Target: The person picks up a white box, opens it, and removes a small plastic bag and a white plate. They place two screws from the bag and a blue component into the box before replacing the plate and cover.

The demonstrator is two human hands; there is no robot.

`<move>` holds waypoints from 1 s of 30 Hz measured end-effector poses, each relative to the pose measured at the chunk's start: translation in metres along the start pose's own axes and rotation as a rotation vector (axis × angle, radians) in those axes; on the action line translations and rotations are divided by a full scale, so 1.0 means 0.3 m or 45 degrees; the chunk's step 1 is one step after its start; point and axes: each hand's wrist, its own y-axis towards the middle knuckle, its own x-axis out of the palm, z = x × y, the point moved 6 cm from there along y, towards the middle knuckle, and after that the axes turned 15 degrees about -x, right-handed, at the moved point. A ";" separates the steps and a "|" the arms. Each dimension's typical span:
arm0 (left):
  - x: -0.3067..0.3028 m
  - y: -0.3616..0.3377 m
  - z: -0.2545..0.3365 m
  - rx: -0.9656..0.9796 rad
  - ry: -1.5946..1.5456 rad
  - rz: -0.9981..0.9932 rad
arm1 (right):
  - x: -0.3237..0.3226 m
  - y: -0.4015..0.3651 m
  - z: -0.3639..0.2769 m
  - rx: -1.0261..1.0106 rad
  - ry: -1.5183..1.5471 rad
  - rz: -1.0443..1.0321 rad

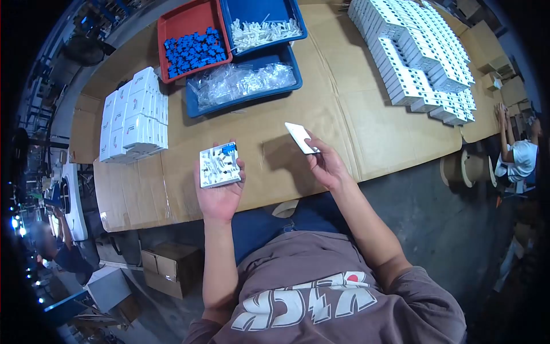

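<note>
My left hand (219, 198) lies palm up, its fingers wrapped round a shallow white plastic case (213, 168). The case's inside faces up, with small fittings in it that are too small to name. A blue connector-like piece (229, 149) sits at its far right corner. To the right, my right hand (326, 165) pinches a thin white plate (299, 136) by its near end, tilted and raised above the cardboard. The plate and the case are apart.
A red tray (161, 34) holds blue pieces; one blue tray (302, 30) holds white tube-like pieces, and a nearer blue tray (192, 106) holds transparent plastic bags. White boxes stand stacked left (137, 129) and right (424, 57) on the cardboard-covered table (275, 189). Other people sit beyond both sides.
</note>
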 end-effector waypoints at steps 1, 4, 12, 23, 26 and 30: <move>-0.001 -0.001 0.000 -0.002 0.008 0.000 | -0.010 0.000 0.003 -0.032 -0.044 -0.001; 0.021 -0.002 -0.002 0.025 0.050 -0.010 | -0.003 -0.004 -0.002 -0.083 -0.164 0.013; 0.028 -0.016 -0.001 0.062 0.042 -0.015 | 0.079 -0.061 -0.024 -0.053 0.048 -0.530; 0.013 -0.043 -0.070 -0.076 -0.019 0.065 | -0.051 0.014 -0.007 -0.134 0.132 -0.106; -0.028 -0.040 -0.088 -0.219 -0.064 -0.013 | -0.011 0.008 -0.027 -0.215 0.131 -0.125; 0.004 -0.012 -0.138 -0.300 0.220 0.225 | 0.198 -0.081 -0.036 -0.091 0.001 -0.471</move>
